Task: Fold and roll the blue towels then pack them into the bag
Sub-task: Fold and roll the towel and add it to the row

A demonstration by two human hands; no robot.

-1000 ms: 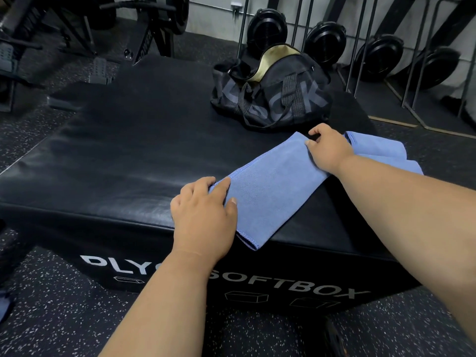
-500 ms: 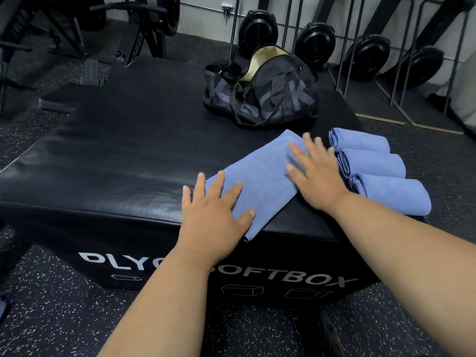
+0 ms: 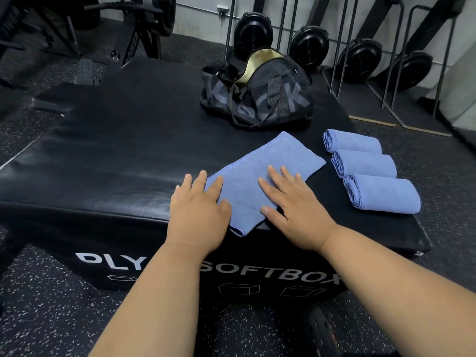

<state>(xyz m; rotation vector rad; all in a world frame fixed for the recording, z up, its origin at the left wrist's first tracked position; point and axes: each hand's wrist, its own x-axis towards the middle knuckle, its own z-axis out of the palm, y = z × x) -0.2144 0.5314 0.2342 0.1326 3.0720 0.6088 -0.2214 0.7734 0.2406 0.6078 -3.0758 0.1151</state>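
**A:** How many towels are there, counted?

**B:** Four in all. One flat blue microfibre towel (image 3: 260,181), folded into a long strip, lies on the black padded plyo box (image 3: 116,161), running from about 7 o'clock near the front edge up toward 1 o'clock. Its near corner just overhangs the front edge. Three rolled blue towels lie in a row at 3 o'clock of it, side by side and touching: the far roll (image 3: 354,143), the middle roll (image 3: 365,164) and the near roll (image 3: 383,193).

**A:** And the hands?

**B:** Two, both bare, both palm-down on the flat towel's near end. The left hand (image 3: 198,215) rests at the towel's 8 o'clock corner, half on the cloth and half on the box top, its fingers (image 3: 199,181) straight and slightly spread. The right hand (image 3: 291,210) lies at the towel's 5 o'clock side, its fingers (image 3: 275,176) straight and fanned apart on the cloth, thumb stretched along the near edge. Neither hand pinches or curls round anything.

**A:** Where is the bag?

**B:** One black fabric duffel bag (image 3: 257,99) with grey lettering sits on the box at 12 o'clock of the flat towel, near but apart from it. Its top gapes, showing a tan lining. No towel shows inside from this angle.

**A:** Anything else?

**B:** Four black weight plates (image 3: 253,34) lean against the wall past the bag, between upright metal bars. White lettering runs along the box's front face (image 3: 270,273), and the floor (image 3: 38,318) is black speckled rubber.
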